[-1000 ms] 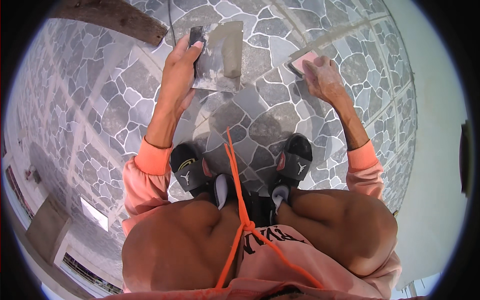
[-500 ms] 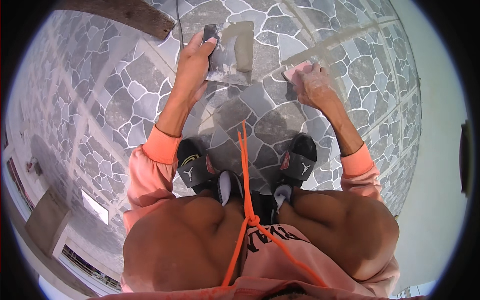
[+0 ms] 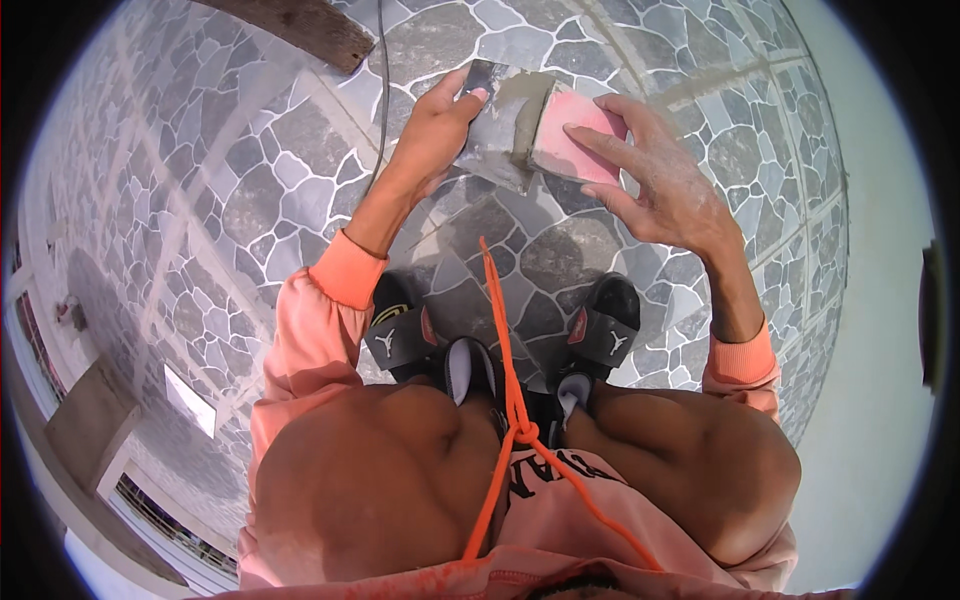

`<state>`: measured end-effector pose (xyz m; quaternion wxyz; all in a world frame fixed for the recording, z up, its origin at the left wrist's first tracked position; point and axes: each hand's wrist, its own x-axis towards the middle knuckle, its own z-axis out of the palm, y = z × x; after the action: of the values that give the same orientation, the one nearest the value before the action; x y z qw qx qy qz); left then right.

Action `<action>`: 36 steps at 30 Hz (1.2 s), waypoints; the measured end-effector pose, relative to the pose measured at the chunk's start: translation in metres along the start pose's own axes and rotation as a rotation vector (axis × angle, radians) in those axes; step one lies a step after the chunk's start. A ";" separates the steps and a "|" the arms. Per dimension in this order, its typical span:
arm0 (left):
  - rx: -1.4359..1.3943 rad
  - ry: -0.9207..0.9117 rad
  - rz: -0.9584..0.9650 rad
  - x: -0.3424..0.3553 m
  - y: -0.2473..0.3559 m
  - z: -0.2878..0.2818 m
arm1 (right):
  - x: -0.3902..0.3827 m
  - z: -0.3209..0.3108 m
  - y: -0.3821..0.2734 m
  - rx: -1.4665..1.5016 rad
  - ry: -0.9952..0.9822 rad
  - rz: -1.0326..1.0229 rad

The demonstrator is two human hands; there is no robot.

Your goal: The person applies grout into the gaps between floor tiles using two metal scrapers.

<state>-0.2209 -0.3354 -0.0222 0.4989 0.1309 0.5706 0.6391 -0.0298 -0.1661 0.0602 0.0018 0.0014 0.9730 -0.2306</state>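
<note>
In my left hand (image 3: 437, 130) is a flat metal plate (image 3: 490, 140), gripped at its dark left edge with the thumb on top. Wet grey mortar (image 3: 530, 112) lies along the plate's right side. My right hand (image 3: 655, 175) has its fingers and thumb spread over a square pink pad (image 3: 580, 138), holding it tilted. The pad's left edge touches the mortar at the right side of the plate. Both things are held above the stone-patterned tile floor (image 3: 465, 235), past my feet.
A wooden beam (image 3: 310, 28) juts in at the top left, with a dark cable (image 3: 384, 90) beside it. A pale wall (image 3: 875, 330) runs along the right. Grey grout bands (image 3: 715, 82) cross the floor. My feet in black slides (image 3: 607, 325) are below the hands.
My right hand has lifted the pink pad from the floor and moved left to the plate, its fingers now spread on the pad. My left hand has shifted right, turning the plate slightly.
</note>
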 end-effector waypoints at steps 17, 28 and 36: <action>-0.059 0.100 0.074 0.003 0.010 -0.040 | -0.063 0.060 0.073 1.207 0.077 0.969; -0.077 0.098 0.123 0.004 0.017 -0.044 | -0.032 0.119 0.051 -0.638 -0.008 0.053; -0.104 0.115 0.115 -0.013 0.025 -0.052 | -0.019 0.110 0.022 -0.605 -0.228 -0.033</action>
<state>-0.2649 -0.3725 -0.0122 0.4336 0.1005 0.5560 0.7019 -0.0101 -0.1956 -0.0477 0.1073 -0.0410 0.9909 0.0703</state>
